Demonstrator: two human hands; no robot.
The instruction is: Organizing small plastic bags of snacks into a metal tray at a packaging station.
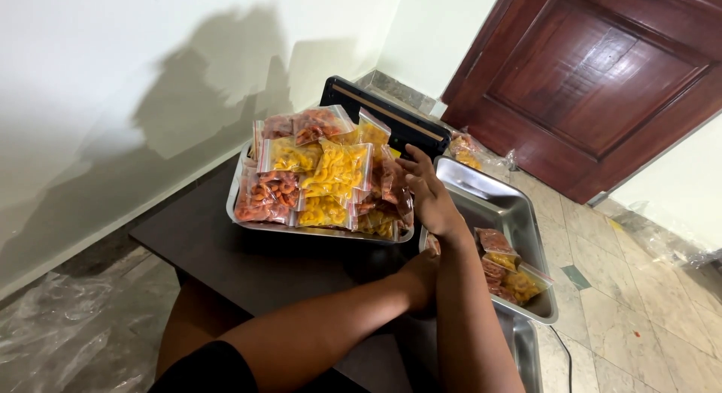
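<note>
A steel tray [242, 212] on a dark table [218, 250] carries a heap of small clear bags, some with yellow pieces [336, 169], some with orange-red pieces [272, 192]. My right hand [426, 188] rests against the right side of the heap, fingers spread toward a black sealing machine [391, 116] behind the tray. My left hand [420, 279] reaches across under my right forearm, which partly hides it, to the near-left rim of a second steel tray [492, 201]. That tray holds a few filled bags [513, 276]. A bag corner [432, 245] shows just above the left hand.
More filled bags [466, 148] lie on the floor by the dark wooden door [602, 77]. Another steel tray edge [526, 355] shows at the bottom right. Crumpled plastic sheeting [68, 318] covers the floor left of the table. A white wall runs behind.
</note>
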